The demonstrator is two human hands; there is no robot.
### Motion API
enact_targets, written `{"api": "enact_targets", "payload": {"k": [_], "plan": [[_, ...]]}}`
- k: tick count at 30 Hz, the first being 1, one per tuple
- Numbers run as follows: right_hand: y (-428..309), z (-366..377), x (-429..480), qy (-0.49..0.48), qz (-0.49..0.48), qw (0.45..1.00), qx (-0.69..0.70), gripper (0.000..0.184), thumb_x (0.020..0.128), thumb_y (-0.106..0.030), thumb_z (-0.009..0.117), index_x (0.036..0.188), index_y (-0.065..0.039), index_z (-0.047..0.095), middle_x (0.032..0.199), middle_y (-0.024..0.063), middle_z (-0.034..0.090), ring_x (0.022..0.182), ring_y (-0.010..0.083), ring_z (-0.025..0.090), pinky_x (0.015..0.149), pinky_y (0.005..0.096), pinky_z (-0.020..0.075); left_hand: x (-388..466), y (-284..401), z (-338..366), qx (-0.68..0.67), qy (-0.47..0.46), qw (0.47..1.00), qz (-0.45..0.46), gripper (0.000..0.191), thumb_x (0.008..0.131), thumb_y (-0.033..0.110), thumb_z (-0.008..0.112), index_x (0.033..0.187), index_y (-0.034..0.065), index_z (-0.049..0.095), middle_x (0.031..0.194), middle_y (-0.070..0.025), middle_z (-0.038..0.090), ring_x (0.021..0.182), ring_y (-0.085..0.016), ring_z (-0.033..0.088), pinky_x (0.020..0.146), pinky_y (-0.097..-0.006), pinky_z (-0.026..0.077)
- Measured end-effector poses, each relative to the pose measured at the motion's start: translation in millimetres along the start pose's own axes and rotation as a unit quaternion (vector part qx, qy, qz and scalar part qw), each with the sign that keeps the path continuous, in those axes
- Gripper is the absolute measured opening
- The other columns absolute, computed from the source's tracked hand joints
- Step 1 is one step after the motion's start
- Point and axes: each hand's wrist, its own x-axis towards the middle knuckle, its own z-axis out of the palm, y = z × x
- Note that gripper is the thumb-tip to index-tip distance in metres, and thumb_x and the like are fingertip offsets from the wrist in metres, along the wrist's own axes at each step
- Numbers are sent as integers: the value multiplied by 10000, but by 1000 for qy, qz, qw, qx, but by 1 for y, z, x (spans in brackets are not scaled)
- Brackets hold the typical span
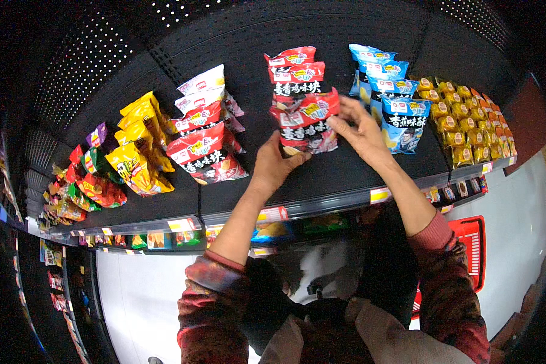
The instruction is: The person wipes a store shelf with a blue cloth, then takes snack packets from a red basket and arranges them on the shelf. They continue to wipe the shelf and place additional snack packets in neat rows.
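Observation:
My left hand grips the lower left of a red and black snack bag, its thumb along the bottom edge. At the bag's upper right side, my right hand holds it with thumb and fingers. The bag stands upright, in front of a row of matching red bags on the black shelf. To the left is another row with a red bag in front and white-topped ones behind. Blue snack bags stand in a row just right of my right hand.
Yellow bags and mixed red and green bags line the shelf's left part. Small yellow packs lie in rows at the right end. Price tags run along the front edge. A red shopping basket is at the lower right.

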Motion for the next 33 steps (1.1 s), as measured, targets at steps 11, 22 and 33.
{"api": "enact_targets", "payload": {"k": [11,22,33], "plan": [[23,5,2,-56,33,981,-181,426,949,-240,689,1260,5,530,1142,155,676,1067,244,651,916,370,507,28,-18,5,58,30,997,-28,464,784,188,843,1139,-10,619,996,-163,721,912,-242,697,826,-348,537],[35,9,11,-27,11,976,-214,421,946,-241,693,1255,4,548,1171,180,682,1063,258,667,915,375,518,29,-7,8,55,67,994,-71,425,817,231,827,1088,-9,603,976,-123,714,873,-180,669,800,-325,526],[24,11,6,-34,39,980,-195,513,940,-301,701,1310,7,521,1201,198,671,1103,290,658,939,388,512,26,-5,10,63,84,994,-36,484,832,291,804,1107,-38,581,969,-218,709,892,-329,706,775,-400,537]]}}
